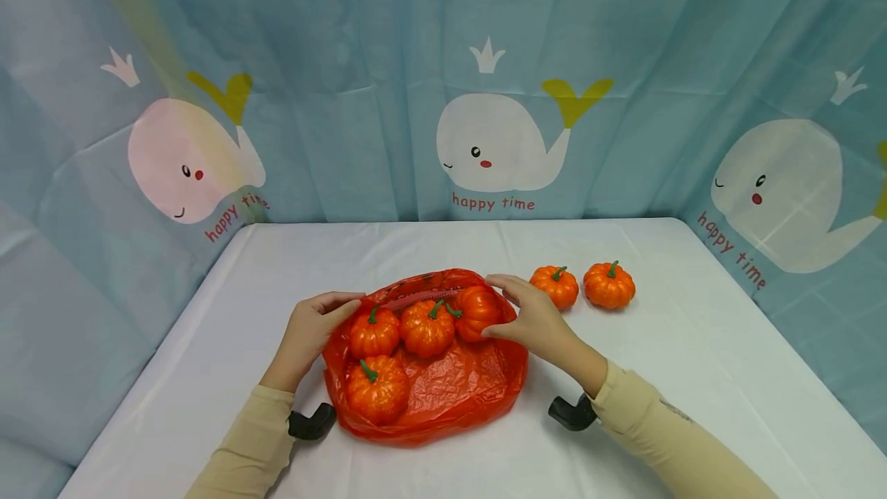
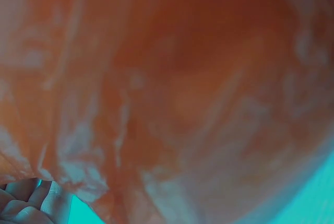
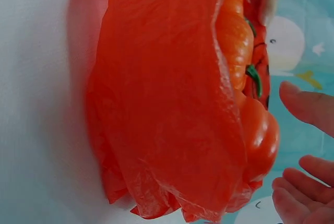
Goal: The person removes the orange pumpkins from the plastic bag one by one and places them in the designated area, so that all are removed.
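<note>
A red plastic bag [image 1: 457,391] lies wide-mouthed on the table with several small orange pumpkins [image 1: 427,328] with green stems inside. My left hand [image 1: 312,329] pinches its rim at the upper left; in the left wrist view, bag film [image 2: 156,78] fills most of the picture, with blurred fingers [image 2: 31,203] at the lower corner. At the bag's right side, my right hand [image 1: 537,326] is spread around a pumpkin [image 1: 476,314] lying on its side. The right wrist view shows that pumpkin [image 3: 261,140] at the bag's edge, apart from the spread thumb and fingers [image 3: 302,187].
Two more orange pumpkins, one [image 1: 554,287] just beyond my right hand and another [image 1: 610,286] farther right, sit on the white-covered table [image 1: 693,376]. Black curved pieces [image 1: 312,422] show at both wrists. A blue curtain [image 1: 388,98] with whale prints surrounds the table's back and sides.
</note>
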`<state>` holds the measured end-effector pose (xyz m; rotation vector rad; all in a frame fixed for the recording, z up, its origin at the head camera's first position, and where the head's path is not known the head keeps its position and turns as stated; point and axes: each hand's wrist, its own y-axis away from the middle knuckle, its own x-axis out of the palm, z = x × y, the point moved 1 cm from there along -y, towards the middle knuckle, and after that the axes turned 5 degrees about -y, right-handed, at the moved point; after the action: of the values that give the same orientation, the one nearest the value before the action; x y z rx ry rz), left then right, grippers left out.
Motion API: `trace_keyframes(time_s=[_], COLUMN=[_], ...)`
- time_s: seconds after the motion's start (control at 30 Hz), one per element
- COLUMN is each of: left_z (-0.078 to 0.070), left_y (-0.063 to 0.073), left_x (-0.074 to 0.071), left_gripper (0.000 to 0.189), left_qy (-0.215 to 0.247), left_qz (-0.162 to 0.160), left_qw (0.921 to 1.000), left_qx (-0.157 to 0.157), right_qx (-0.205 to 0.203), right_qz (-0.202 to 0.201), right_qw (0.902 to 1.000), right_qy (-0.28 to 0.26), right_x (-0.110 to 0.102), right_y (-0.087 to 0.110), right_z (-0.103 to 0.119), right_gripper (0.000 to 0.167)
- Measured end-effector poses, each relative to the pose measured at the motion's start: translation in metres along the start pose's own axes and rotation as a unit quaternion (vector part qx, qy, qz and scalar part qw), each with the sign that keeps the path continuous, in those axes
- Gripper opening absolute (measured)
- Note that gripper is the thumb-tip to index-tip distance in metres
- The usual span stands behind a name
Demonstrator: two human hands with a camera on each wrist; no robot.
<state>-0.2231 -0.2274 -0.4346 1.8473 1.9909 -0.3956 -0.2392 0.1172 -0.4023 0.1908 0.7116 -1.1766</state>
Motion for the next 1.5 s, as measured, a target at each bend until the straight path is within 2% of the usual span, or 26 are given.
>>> trace_keyframes(time_s=[0.27,0.5,0.77,0.97,1.3,1.5], left_z=[0.0,0.0,-0.001,-0.002,-0.002,-0.002], left_y=[0.0,0.0,0.001,0.002,0.001,0.001], left_x=[0.001,0.001,0.0,0.0,0.0,0.0], left_gripper=[0.045,0.044,0.045,0.045,0.044,0.043], left_qy=[0.0,0.002,-0.003,-0.001,0.0,0.001], left_qz=[0.003,0.003,0.003,0.004,0.006,0.004], left_qw=[1.0,1.0,1.0,1.0,1.0,1.0], left_qx=[-0.007,-0.006,0.004,0.0,0.0,0.002], right_qx=[0.015,-0.005,-0.006,-0.006,-0.026,-0.053], right_qz=[0.004,0.0,0.032,0.049,0.04,0.012], right_qw=[0.9989,0.9977,0.9959,0.9936,0.9872,0.9832], right_qy=[0.045,0.067,0.084,0.101,0.152,0.174], right_x=[0.006,0.01,0.014,0.017,0.025,0.031], right_y=[-0.003,-0.004,-0.007,-0.01,-0.008,-0.005], right_z=[-0.001,0.0,0.001,0.0,-0.003,-0.006], right_gripper=[0.075,0.072,0.072,0.072,0.082,0.082])
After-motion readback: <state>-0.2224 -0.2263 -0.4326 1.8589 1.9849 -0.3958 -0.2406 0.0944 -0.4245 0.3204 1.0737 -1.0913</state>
